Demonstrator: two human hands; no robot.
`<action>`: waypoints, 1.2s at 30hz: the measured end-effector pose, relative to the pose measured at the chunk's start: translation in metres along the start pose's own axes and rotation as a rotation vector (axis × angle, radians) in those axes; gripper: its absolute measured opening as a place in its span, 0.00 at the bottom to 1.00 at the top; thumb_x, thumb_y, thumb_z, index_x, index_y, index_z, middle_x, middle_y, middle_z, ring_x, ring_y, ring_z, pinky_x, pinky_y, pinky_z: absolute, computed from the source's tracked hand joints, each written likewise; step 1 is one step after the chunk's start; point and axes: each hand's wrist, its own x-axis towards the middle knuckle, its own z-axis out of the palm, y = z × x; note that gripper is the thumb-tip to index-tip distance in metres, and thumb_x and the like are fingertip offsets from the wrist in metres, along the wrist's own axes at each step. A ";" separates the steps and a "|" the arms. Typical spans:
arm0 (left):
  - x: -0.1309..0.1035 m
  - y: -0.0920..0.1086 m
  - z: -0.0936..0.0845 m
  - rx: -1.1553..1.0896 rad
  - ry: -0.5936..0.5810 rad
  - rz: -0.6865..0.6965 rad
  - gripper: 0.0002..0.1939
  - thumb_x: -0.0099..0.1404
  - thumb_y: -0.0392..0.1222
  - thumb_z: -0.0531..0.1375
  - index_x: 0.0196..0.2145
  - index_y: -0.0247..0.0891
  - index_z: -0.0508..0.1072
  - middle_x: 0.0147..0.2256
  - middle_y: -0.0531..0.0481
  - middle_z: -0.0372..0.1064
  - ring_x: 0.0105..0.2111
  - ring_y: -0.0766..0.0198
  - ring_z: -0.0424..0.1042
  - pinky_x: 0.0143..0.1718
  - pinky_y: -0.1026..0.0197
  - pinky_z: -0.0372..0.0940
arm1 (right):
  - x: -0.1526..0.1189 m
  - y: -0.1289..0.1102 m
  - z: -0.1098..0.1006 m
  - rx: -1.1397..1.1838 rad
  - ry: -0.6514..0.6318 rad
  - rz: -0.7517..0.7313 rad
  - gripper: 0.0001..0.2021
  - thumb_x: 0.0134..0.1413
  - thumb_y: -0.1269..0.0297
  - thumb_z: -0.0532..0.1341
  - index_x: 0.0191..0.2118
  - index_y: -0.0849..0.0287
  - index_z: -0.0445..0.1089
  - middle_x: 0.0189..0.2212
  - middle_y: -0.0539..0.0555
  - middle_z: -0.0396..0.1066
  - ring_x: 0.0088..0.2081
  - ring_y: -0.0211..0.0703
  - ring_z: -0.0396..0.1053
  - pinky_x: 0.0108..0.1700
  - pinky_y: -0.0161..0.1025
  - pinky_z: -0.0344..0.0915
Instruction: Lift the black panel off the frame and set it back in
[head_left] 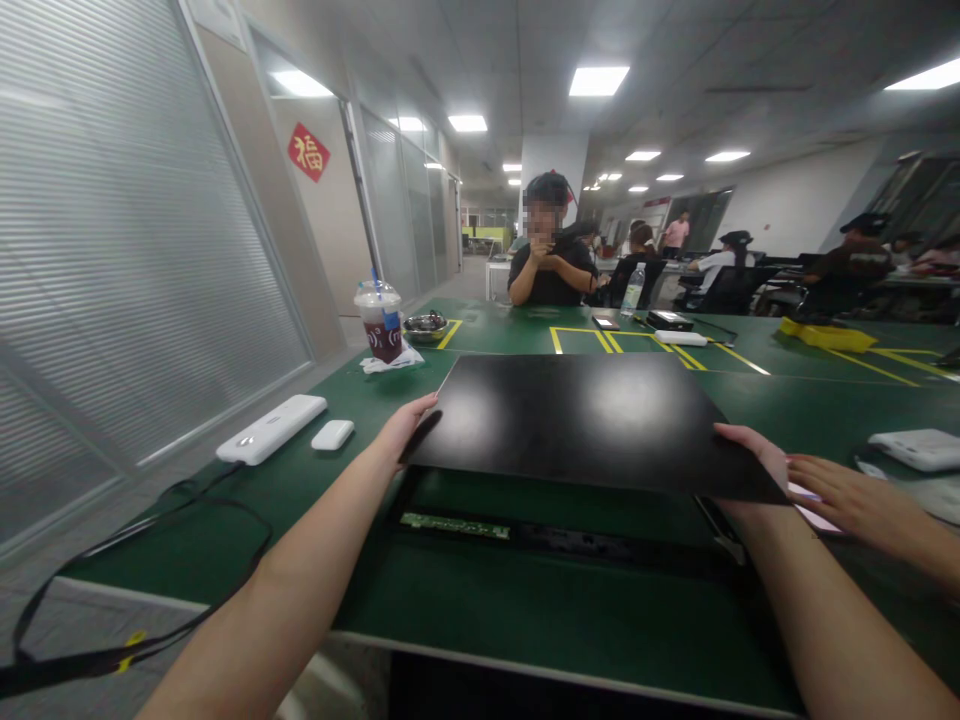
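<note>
A thin black rectangular panel [577,420], with light glaring off its smooth top, is raised above the table between my hands. My left hand [411,428] grips its left edge, thumb on top. At the right edge, my right hand [757,458] pinches the panel the same way, its fingers hidden underneath. Below lies a dark frame [600,545] on the green table [480,610], partly covered by the panel from this angle. A narrow green circuit board [454,526] shows along the frame's near side.
Another person's hand [855,490] rests by a phone [814,508] at right. To the left are a white power bank [274,428], a small white case [332,434] and a black strap [75,665]. Beyond stand a drink cup [381,325] and metal bowl [425,328]. A person [551,255] sits opposite.
</note>
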 end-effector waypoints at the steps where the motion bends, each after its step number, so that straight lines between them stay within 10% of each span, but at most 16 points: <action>1: 0.001 -0.001 -0.001 0.017 -0.009 0.032 0.24 0.57 0.36 0.62 0.53 0.38 0.75 0.35 0.47 0.80 0.30 0.54 0.79 0.28 0.58 0.72 | -0.001 0.002 -0.003 -0.059 -0.070 0.003 0.12 0.32 0.64 0.67 0.30 0.46 0.78 0.36 0.48 0.79 0.43 0.59 0.76 0.58 0.59 0.64; 8: 0.005 0.002 -0.008 0.093 -0.065 0.216 0.35 0.51 0.34 0.68 0.58 0.41 0.72 0.44 0.48 0.80 0.43 0.51 0.79 0.46 0.54 0.72 | 0.009 -0.068 0.031 0.162 -0.035 0.183 0.13 0.26 0.64 0.69 0.27 0.43 0.76 0.31 0.47 0.78 0.45 0.64 0.74 0.60 0.63 0.61; 13: -0.005 0.004 -0.004 0.131 -0.085 0.318 0.40 0.51 0.36 0.70 0.62 0.44 0.68 0.47 0.47 0.79 0.44 0.51 0.78 0.47 0.52 0.72 | 0.040 -0.175 0.113 0.699 0.042 0.446 0.29 0.38 0.62 0.69 0.51 0.41 0.71 0.47 0.48 0.77 0.56 0.60 0.70 0.56 0.58 0.69; 18: -0.004 0.000 -0.005 0.162 -0.105 0.425 0.46 0.48 0.39 0.73 0.64 0.38 0.65 0.45 0.43 0.79 0.44 0.50 0.78 0.49 0.51 0.70 | 0.058 -0.214 0.127 0.841 0.035 0.681 0.36 0.43 0.61 0.70 0.61 0.41 0.62 0.54 0.51 0.74 0.56 0.57 0.70 0.55 0.53 0.70; 25: -0.001 -0.001 -0.004 0.165 -0.109 0.546 0.40 0.49 0.41 0.72 0.60 0.39 0.70 0.48 0.43 0.78 0.49 0.47 0.76 0.53 0.49 0.68 | 0.051 -0.197 0.121 0.739 0.007 0.504 0.35 0.44 0.61 0.69 0.61 0.39 0.63 0.56 0.49 0.72 0.59 0.57 0.68 0.59 0.56 0.66; 32: -0.004 -0.002 0.000 0.177 -0.120 0.556 0.39 0.50 0.40 0.71 0.60 0.42 0.69 0.47 0.46 0.79 0.50 0.49 0.75 0.53 0.50 0.68 | 0.014 -0.080 0.008 0.305 -0.015 0.373 0.16 0.30 0.65 0.71 0.32 0.42 0.74 0.29 0.45 0.77 0.52 0.62 0.72 0.62 0.59 0.63; 36: -0.007 -0.004 0.004 0.158 -0.098 0.532 0.38 0.49 0.40 0.71 0.59 0.43 0.70 0.47 0.46 0.79 0.51 0.49 0.74 0.53 0.52 0.68 | 0.009 -0.073 0.007 0.234 -0.004 0.304 0.15 0.24 0.68 0.72 0.26 0.44 0.74 0.28 0.48 0.77 0.45 0.65 0.75 0.55 0.61 0.68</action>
